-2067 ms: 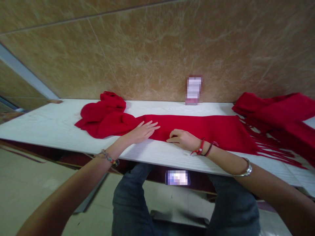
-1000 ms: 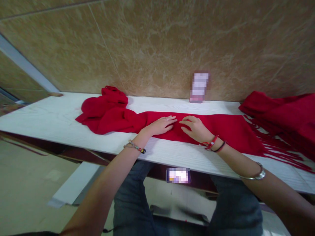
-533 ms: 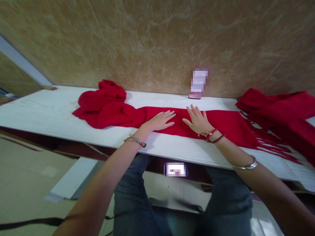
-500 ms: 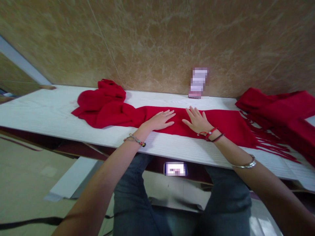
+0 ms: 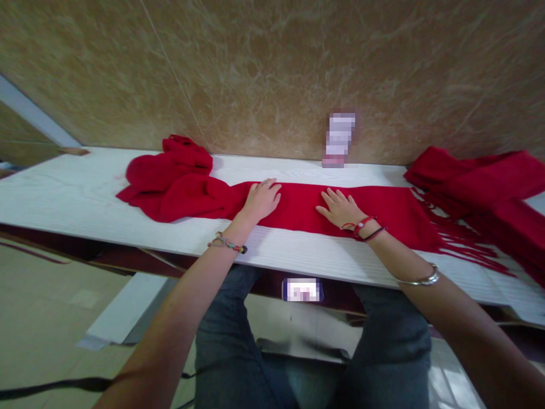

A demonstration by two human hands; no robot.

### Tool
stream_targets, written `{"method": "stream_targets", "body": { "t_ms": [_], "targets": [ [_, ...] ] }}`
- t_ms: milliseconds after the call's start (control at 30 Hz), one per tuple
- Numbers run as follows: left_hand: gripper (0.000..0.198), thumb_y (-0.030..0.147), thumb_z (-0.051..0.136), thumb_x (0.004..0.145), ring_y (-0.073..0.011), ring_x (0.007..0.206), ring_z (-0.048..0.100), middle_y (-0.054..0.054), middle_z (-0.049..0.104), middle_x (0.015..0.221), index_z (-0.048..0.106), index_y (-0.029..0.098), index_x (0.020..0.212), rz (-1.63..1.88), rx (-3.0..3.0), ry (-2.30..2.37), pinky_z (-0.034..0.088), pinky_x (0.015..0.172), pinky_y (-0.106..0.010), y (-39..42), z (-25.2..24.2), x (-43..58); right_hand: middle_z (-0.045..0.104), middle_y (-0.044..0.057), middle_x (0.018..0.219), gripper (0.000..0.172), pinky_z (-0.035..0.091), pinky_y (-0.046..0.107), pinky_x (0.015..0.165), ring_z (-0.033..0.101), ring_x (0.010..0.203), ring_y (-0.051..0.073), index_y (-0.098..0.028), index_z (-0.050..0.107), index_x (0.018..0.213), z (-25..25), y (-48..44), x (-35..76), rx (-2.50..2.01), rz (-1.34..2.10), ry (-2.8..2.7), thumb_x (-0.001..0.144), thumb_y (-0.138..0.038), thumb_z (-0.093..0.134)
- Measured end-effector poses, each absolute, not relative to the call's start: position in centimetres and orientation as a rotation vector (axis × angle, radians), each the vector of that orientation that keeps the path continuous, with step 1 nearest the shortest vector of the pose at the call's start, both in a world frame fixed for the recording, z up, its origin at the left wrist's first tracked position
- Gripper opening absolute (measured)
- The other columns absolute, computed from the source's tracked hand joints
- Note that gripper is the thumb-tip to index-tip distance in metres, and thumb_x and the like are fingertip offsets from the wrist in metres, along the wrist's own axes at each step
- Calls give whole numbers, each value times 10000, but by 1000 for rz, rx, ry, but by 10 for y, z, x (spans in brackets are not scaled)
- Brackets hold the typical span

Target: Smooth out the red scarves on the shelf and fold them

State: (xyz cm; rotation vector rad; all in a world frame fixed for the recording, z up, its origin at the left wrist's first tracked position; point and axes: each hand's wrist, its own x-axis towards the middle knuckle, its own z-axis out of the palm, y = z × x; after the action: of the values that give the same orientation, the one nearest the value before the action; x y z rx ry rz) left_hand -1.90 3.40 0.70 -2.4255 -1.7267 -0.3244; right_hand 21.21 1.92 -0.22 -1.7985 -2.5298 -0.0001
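A red scarf [image 5: 298,207] lies lengthwise along the white tabletop. Its middle stretch is flat, its left end is bunched in a heap, and its right end finishes in fringe [image 5: 472,253]. My left hand [image 5: 261,200] rests on the flat stretch beside the bunched part, its fingers a little bent near the scarf's far edge. Farther right, my right hand [image 5: 340,209] lies flat on the same cloth with fingers spread. Neither hand grips anything that I can make out.
More red fringed fabric [image 5: 477,182] is heaped at the table's right. A blurred-out upright card [image 5: 339,139] stands against the brown marbled wall [image 5: 255,74]. Below the front edge of the white table [image 5: 93,210] are a blurred-out phone-like object [image 5: 302,289] and my legs.
My left hand has slid left and slightly toward the scarf's far edge, its fingers bending more. My right hand stays in nearly the same place on the cloth.
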Motion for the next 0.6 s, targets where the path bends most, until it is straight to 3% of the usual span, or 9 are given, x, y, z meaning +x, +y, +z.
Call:
{"method": "stream_targets", "body": {
  "t_ms": [100, 200, 267, 367, 467, 600],
  "targets": [
    [418, 271, 313, 896, -266, 1293, 350, -109, 402, 1402, 497, 189, 1263, -507, -2166, -1929, 298, 1017, -482, 43, 9, -35, 298, 153, 1458, 596, 297, 559, 1003, 272, 1322, 325, -129, 355, 1373, -4, 19, 212, -1777, -13, -2519, 905, -487, 272],
    [451, 316, 355, 878, -290, 1259, 398, -116, 469, 1350, 451, 200, 1304, -454, -2204, -2128, 309, 1002, -520, 61, 15, -52, 316, 165, 1447, 578, 306, 570, 989, 295, 1310, 333, -136, 376, 1362, -6, 19, 212, -1753, -38, -2505, 905, -476, 275],
    [451, 302, 416, 839, -260, 1170, 495, -113, 558, 1258, 498, 166, 1260, -378, -2394, -2107, 357, 987, -441, 77, 22, -62, 326, 164, 1442, 572, 313, 569, 983, 301, 1307, 333, -139, 386, 1355, -7, 19, 211, -1739, -53, -2499, 903, -473, 282],
    [354, 282, 506, 752, -210, 984, 600, -92, 664, 1068, 639, 122, 1039, -331, -2677, -1945, 435, 889, -297, 96, 37, -75, 331, 157, 1441, 572, 315, 554, 990, 303, 1307, 327, -131, 389, 1353, -7, 18, 210, -1746, -64, -2489, 903, -472, 295],
    [299, 328, 553, 696, -191, 850, 624, -62, 698, 908, 675, 124, 878, -350, -2905, -1790, 462, 810, -271, 101, 48, -81, 325, 147, 1446, 568, 312, 539, 1000, 304, 1308, 323, -126, 386, 1356, -7, 16, 208, -1769, -76, -2481, 907, -464, 300],
    [324, 397, 494, 743, -178, 829, 620, -35, 702, 900, 686, 161, 855, -390, -3037, -1627, 458, 810, -270, 88, 47, -79, 336, 142, 1441, 558, 318, 543, 996, 306, 1304, 325, -122, 387, 1354, -5, 12, 207, -1767, -106, -2488, 913, -451, 298]
  ]
}}
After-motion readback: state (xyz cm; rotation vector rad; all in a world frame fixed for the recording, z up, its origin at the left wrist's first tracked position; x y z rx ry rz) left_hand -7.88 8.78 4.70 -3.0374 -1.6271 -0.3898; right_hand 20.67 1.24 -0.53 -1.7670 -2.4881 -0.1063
